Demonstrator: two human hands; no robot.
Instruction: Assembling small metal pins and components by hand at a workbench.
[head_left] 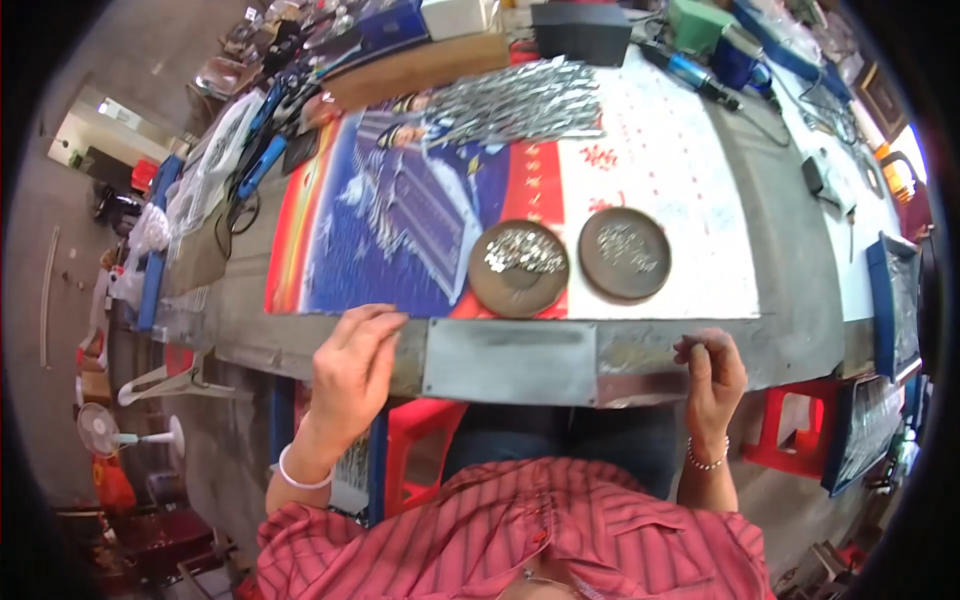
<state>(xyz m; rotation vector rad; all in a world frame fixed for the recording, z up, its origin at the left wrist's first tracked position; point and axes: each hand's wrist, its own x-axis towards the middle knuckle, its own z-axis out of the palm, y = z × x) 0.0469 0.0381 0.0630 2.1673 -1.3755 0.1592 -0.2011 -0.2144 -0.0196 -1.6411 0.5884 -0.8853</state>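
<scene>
At the table's near edge, left of a grey metal plate (pixel 510 362), is my left hand (pixel 352 365). Its fingers are bent and drawn together toward the plate; anything between them is hidden. My right hand (pixel 716 375) hovers by the same edge, right of the plate, with thumb and fingertips pinched. Whatever it may hold is too small to make out. Beyond the plate sit two round brown dishes: the left dish (pixel 520 296) has many small shiny metal pieces (pixel 522 250), and the right dish (pixel 625 287) has a thinner scatter of small pieces (pixel 626 247).
A printed poster (pixel 350 260) covers the table's middle. On its far part lies a pile of thin silvery strips (pixel 520 103). A long brown box (pixel 420 72), a black box (pixel 580 33) and blue-handled tools (pixel 262 165) stand farther back. Red stools (pixel 425 425) flank my legs.
</scene>
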